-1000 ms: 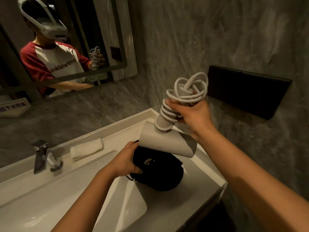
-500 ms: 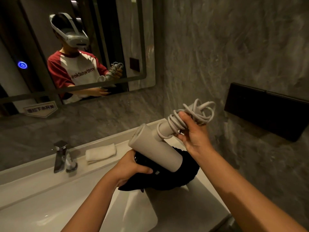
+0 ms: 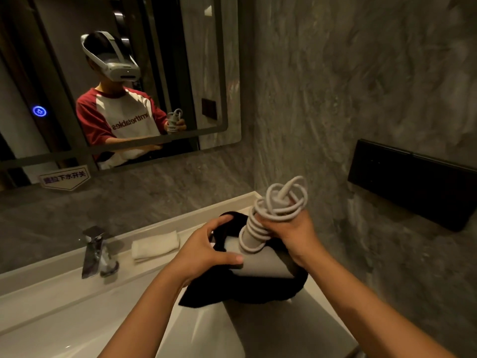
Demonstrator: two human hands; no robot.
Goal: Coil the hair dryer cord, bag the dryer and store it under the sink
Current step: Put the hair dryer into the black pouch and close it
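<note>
**Partly bagged: dryer held over the bench**

Pale grey-white and matte, the dryer (image 3: pixel 260 266) stands handle-up above the right end of the bench (image 3: pixel 284 329). Its barrel lies in the open mouth of a black cloth bag (image 3: pixel 247 289). A matching cord (image 3: pixel 282 202) is wound in tight turns up the handle and ends in a loose tangle of loops above it. The right grip (image 3: pixel 290 232) is clamped round the handle and the cord's upper turns. The left grip (image 3: pixel 204 251) holds the bag's rim, fingers curled over the black cloth and thumb laid along the barrel. The bag's lower part lies on the bench at the edge of the basin (image 3: pixel 77 319).

A shield-shaped sign (image 3: pixel 64 178) under the mirror (image 3: pixel 206 73) carries Chinese characters. "下水开关" can be read; the start is blurred. In the mirror a person's red-and-white shirt (image 3: pixel 129 117) bears reversed lettering that I cannot make out. A round blue light (image 3: pixel 39 111) glows on the glass.

The bench is white, with a chrome tap (image 3: pixel 94 251) and a folded white towel (image 3: pixel 154 245) behind the sunken basin. Grey marbled walls (image 3: pixel 335 99) close the corner, and a black panel (image 3: pixel 413 192) is fixed to the right wall.
</note>
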